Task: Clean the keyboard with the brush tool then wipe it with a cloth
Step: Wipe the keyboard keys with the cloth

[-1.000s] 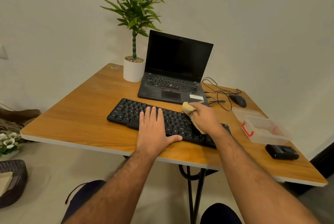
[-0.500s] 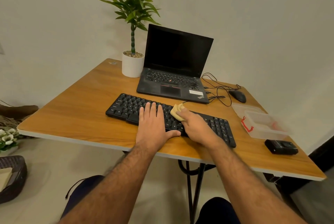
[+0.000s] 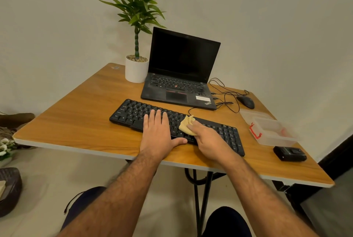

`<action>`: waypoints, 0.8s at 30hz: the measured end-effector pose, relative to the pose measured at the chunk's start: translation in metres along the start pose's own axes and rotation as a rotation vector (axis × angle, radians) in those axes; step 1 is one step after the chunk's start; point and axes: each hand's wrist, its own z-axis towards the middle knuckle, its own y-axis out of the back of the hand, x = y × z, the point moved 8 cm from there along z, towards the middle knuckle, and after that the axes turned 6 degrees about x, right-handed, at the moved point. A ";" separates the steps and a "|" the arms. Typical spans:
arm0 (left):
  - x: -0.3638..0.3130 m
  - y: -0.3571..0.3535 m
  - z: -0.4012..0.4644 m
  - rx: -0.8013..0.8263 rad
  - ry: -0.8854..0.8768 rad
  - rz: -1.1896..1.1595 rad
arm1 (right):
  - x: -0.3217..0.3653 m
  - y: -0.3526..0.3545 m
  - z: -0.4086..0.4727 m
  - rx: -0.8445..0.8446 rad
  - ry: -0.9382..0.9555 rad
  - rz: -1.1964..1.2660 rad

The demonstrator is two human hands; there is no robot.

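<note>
A black keyboard [image 3: 172,124] lies across the middle of a wooden table [image 3: 76,114], seen from above by a person seated at the near edge. The left hand [image 3: 158,135] lies flat on the keyboard's middle keys, fingers straight and together, thumb spread out along the keyboard's near edge. Just right of it, the right hand [image 3: 208,141] presses a bunched tan cloth [image 3: 186,125] onto the keys, fingers curled over it; the cloth pokes out past the fingertips toward the keyboard's far edge. Both forearms reach in from the bottom and hide part of the near table edge. The two hands cover the centre of the keyboard, leaving its left end and its right-hand number keys in view. Behind the keyboard an open laptop [image 3: 181,72] with a dark screen stands just apart from it. Left of the laptop, touching or nearly touching it, is a white pot [image 3: 136,71] holding a tall green plant [image 3: 137,5]. Right of the laptop, loose black cables [image 3: 225,95] loop toward a black mouse [image 3: 245,101]. Right of the keyboard sits a clear plastic box [image 3: 273,131] with a red latch, and nearer than that, a small black device [image 3: 290,153]. No brush is in view. Under the table, dark metal legs [image 3: 198,198] show between the person's knees.
</note>
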 end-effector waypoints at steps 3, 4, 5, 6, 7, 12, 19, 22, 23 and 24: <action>0.001 -0.001 0.001 0.000 0.005 0.004 | 0.013 -0.005 -0.006 -0.004 0.051 -0.039; 0.001 -0.001 0.001 -0.002 0.004 0.003 | 0.013 -0.005 -0.008 0.003 0.069 -0.049; 0.001 -0.002 0.001 -0.002 0.002 0.004 | 0.012 -0.005 -0.010 0.014 0.078 -0.056; 0.001 -0.002 0.001 -0.004 0.001 0.008 | 0.008 -0.004 -0.012 0.021 0.082 -0.065; 0.001 -0.002 0.001 -0.005 0.004 0.013 | 0.005 -0.004 -0.014 0.023 0.084 -0.082; 0.001 0.000 -0.001 0.000 -0.004 0.024 | 0.009 -0.008 -0.024 0.006 0.128 -0.150; -0.001 0.003 -0.001 0.011 -0.002 0.029 | 0.010 -0.008 -0.041 0.030 0.145 -0.203; -0.001 0.003 -0.002 0.011 0.001 0.026 | 0.008 -0.008 -0.045 0.055 0.145 -0.197; -0.001 0.003 -0.002 0.010 0.002 0.023 | 0.007 -0.007 -0.044 0.070 0.135 -0.187; -0.001 0.003 -0.001 0.010 0.003 0.019 | 0.005 -0.005 -0.043 0.088 0.118 -0.170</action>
